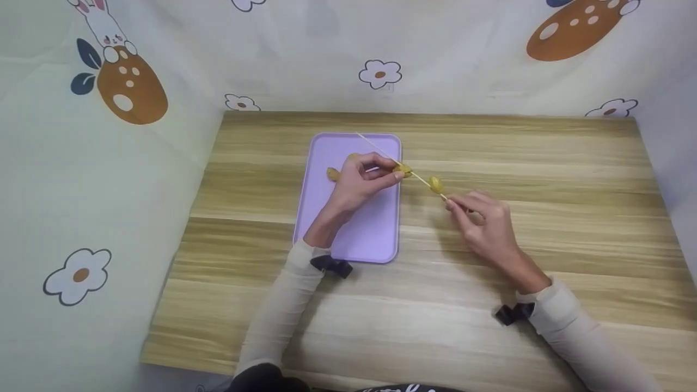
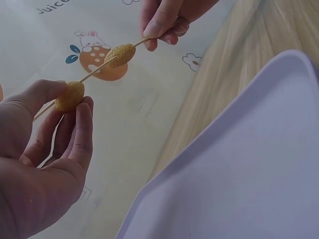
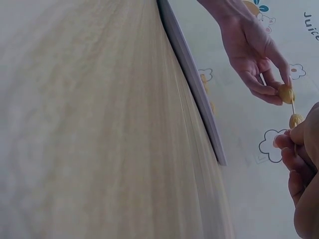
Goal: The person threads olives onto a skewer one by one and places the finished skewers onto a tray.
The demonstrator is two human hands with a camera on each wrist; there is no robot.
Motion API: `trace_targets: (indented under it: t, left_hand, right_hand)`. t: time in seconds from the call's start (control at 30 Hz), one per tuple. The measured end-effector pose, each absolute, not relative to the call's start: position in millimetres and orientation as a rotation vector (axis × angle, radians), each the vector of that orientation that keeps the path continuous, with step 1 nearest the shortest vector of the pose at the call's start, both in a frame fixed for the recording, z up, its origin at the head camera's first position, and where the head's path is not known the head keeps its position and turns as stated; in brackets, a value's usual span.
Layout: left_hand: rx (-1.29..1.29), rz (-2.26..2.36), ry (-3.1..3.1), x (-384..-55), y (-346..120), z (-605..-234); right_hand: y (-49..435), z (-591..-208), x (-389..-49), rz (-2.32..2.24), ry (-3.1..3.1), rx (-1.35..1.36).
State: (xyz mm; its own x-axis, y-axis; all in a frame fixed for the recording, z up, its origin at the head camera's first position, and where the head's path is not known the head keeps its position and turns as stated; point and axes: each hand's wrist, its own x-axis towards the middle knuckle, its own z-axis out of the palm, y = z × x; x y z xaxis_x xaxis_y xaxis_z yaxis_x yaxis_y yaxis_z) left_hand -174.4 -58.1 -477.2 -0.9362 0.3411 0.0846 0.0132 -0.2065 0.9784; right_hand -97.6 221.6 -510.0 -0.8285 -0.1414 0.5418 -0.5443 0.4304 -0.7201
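A thin wooden skewer (image 1: 375, 146) slants between the two hands, above the tray's right side. My left hand (image 1: 356, 182) pinches a yellow-brown wrinkled oval morsel (image 2: 70, 96) that is threaded on the skewer, between thumb and fingertips. A second oval morsel (image 1: 436, 184) sits on the skewer nearer its right end. That end is pinched by the thumb and fingers of my right hand (image 1: 487, 223). In the left wrist view the skewer runs out past the left hand, and a bare stretch separates the two morsels.
A lilac rectangular tray (image 1: 370, 239) lies on the wood-grain table (image 1: 533, 163). Further morsels (image 1: 332, 174) lie in it, partly hidden behind the left hand. Patterned cloth (image 1: 305, 60) hangs along the table's back and left sides.
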Motion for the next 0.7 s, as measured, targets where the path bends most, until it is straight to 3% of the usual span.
trace_targets:
  t: [0.7]
  left_hand:
    - [0.377, 2.124, 1.850, -170.4, -52.9, -482.2]
  right_hand:
    - [222.6, -508.6, -97.7, 1.340, -2.309, 0.598]
